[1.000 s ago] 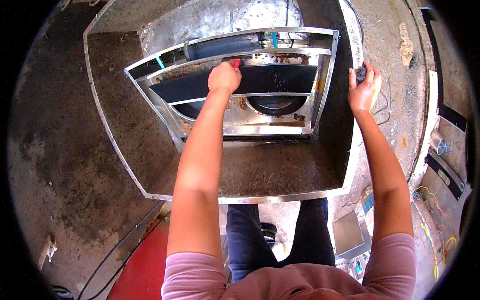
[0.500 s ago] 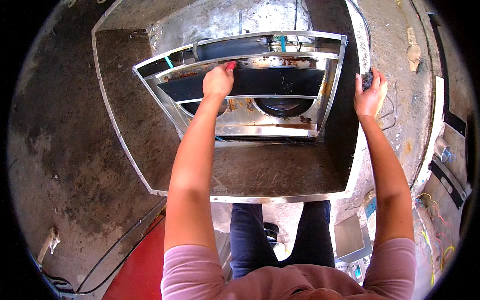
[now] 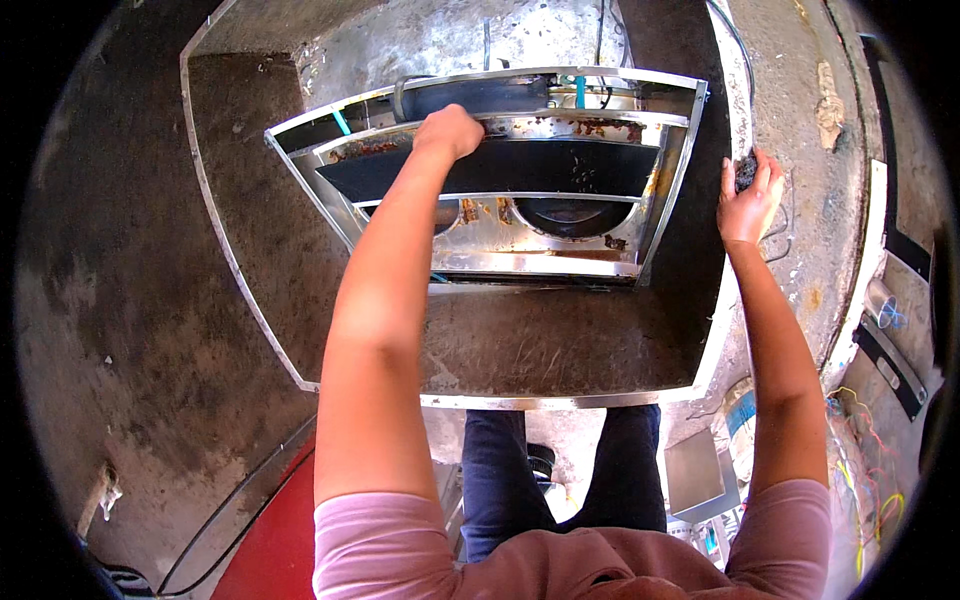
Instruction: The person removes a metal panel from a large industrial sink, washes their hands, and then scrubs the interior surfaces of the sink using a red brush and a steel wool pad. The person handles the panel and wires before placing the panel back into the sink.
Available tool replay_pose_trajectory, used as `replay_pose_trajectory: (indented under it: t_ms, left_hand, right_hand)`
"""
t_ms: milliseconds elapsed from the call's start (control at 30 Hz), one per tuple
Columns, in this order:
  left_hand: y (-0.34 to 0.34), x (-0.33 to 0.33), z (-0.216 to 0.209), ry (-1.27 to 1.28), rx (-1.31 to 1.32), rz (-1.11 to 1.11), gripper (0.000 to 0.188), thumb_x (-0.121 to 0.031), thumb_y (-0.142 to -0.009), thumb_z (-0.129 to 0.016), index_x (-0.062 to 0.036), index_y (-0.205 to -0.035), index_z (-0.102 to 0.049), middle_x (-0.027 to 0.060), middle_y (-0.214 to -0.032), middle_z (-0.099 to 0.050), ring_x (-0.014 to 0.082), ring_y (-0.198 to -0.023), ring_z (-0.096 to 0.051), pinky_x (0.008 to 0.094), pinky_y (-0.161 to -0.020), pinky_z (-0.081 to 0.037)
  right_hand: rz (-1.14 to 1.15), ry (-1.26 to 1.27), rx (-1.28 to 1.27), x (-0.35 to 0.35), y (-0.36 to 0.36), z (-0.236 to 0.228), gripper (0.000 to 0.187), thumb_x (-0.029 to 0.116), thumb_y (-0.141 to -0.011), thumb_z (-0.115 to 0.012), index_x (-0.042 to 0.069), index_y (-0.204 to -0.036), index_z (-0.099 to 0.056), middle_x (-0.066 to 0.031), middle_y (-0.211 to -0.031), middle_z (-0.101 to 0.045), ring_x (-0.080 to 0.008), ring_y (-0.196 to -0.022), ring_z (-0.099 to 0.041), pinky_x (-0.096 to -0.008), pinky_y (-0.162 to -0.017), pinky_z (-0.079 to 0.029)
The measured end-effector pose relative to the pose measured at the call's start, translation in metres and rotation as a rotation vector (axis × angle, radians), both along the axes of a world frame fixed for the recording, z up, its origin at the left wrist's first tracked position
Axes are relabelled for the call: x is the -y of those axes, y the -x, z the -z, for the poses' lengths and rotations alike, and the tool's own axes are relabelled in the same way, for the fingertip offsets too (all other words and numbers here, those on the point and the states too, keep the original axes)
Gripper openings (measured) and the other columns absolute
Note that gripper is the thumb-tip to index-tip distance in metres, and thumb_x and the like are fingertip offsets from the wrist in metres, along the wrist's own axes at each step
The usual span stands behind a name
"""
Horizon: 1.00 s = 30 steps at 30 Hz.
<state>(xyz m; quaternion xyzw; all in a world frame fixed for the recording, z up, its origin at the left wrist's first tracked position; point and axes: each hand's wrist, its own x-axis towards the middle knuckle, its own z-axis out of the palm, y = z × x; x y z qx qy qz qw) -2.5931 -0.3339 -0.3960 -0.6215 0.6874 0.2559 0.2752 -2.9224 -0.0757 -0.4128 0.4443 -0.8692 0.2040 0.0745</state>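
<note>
A metal range hood (image 3: pixel 590 262) with rust stains, a black front panel (image 3: pixel 580 168) and two round openings stands tilted inside a stone-like basin with a metal rim (image 3: pixel 560 403). At the hood's upper edge my left hand (image 3: pixel 448 132) is closed, back of the hand up. The small red thing seen in it earlier is hidden now. My right hand (image 3: pixel 748 208) rests at the basin's right edge, fingers curled round a dark, wiry scouring pad (image 3: pixel 745 172).
Bent wire (image 3: pixel 783 225) lies on the ledge right of the basin. A black cable (image 3: pixel 740 48) runs along its upper right. Coloured wires (image 3: pixel 852 460) hang at the lower right. A red panel (image 3: pixel 262 530) is at lower left, a metal box (image 3: pixel 695 475) beside my legs.
My left hand has shifted slightly up and right along the hood's upper edge, and its red thing has gone out of sight. My right hand keeps its place at the basin's edge.
</note>
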Motion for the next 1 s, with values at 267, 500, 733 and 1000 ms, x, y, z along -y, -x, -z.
replay_pose_trajectory:
  t_ms: [267, 500, 733, 1000]
  left_hand:
    - [0.025, -0.003, -0.01, 0.1, -0.014, -0.042, 0.04, -0.033, -0.08, -0.066, -0.0003, -0.104, -0.069, 0.0255, -0.112, -0.063, 0.0375, -0.108, -0.061, 0.0417, -0.093, -0.049]
    - [0.018, -0.008, -0.01, 0.056, -0.007, -0.018, 0.048, -0.035, -0.081, -0.067, 0.0052, -0.107, -0.064, 0.0284, -0.112, -0.062, 0.0378, -0.108, -0.061, 0.0416, -0.093, -0.048]
    - [0.003, -0.01, -0.013, 0.197, -0.077, -0.046, 0.046, -0.034, -0.086, -0.059, 0.0066, -0.107, -0.058, 0.0292, -0.105, -0.064, 0.0423, -0.101, -0.062, 0.0459, -0.089, -0.049]
    - [0.033, -0.015, -0.004, 0.124, 0.038, 0.144, 0.035, -0.028, -0.085, -0.058, 0.0008, -0.104, -0.061, 0.0262, -0.106, -0.065, 0.0388, -0.103, -0.063, 0.0445, -0.09, -0.05]
  right_hand:
    - [0.012, -0.008, 0.015, 0.0, 0.001, -0.002, 0.046, 0.028, -0.083, -0.071, 0.004, -0.119, -0.056, -0.0198, -0.118, -0.053, -0.037, -0.111, -0.051, -0.0435, -0.097, -0.041]
    - [0.0, 0.001, 0.045, 0.001, 0.003, -0.004, 0.048, 0.027, -0.08, -0.072, 0.005, -0.12, -0.055, -0.0196, -0.12, -0.051, -0.0381, -0.111, -0.049, -0.0449, -0.097, -0.04]
    - [0.015, -0.01, 0.057, 0.004, 0.001, -0.008, 0.044, 0.027, -0.084, -0.069, 0.004, -0.119, -0.055, -0.0206, -0.119, -0.052, -0.0386, -0.112, -0.051, -0.0444, -0.097, -0.041]
    - [0.004, 0.011, 0.065, 0.004, 0.003, -0.004, 0.048, 0.026, -0.081, -0.072, 0.004, -0.12, -0.055, -0.0198, -0.119, -0.052, -0.0382, -0.111, -0.05, -0.0453, -0.096, -0.04]
